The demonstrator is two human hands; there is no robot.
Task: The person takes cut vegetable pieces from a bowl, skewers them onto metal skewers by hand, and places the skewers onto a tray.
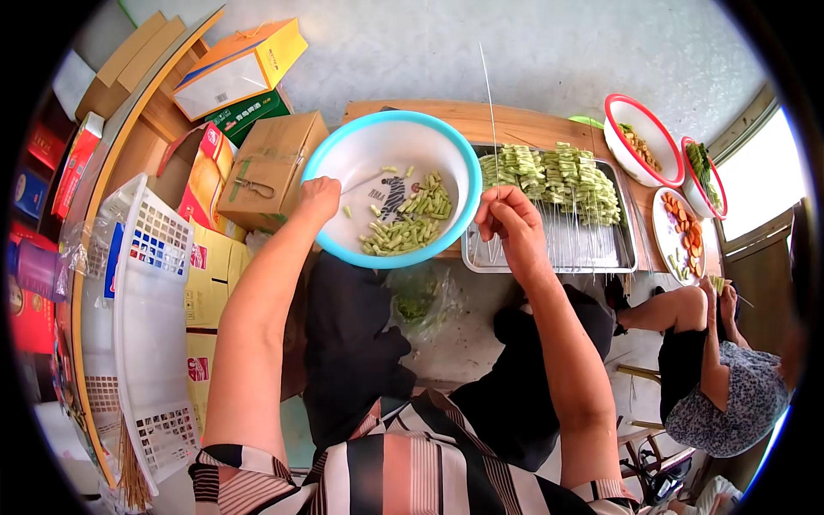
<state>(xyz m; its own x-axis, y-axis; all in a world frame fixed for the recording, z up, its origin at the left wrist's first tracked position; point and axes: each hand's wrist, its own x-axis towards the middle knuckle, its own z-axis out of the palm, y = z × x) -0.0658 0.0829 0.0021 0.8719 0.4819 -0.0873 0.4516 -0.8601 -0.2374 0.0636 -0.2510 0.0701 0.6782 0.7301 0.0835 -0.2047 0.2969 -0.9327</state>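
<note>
My left hand [320, 199] is closed at the left rim of a white basin [352, 163] with a light blue rim, and a thin skewer points from it into the basin. Cut green bean pieces [408, 225] lie mostly in the basin's right part. Between the basin and a metal tray [625, 249], my right hand [512, 221] pinches a thin upright skewer [492, 103]. Skewered green beans [579, 182] lie in rows across the tray's back, their sticks pointing toward me.
Cardboard boxes [273, 163] and a white plastic basket [142, 343] stand left. Right are two red-rimmed bowls [639, 110] and a plate of orange slices [665, 225]. Another person [725, 386] sits at the right, holding food. A plastic bag [421, 300] lies below the table edge.
</note>
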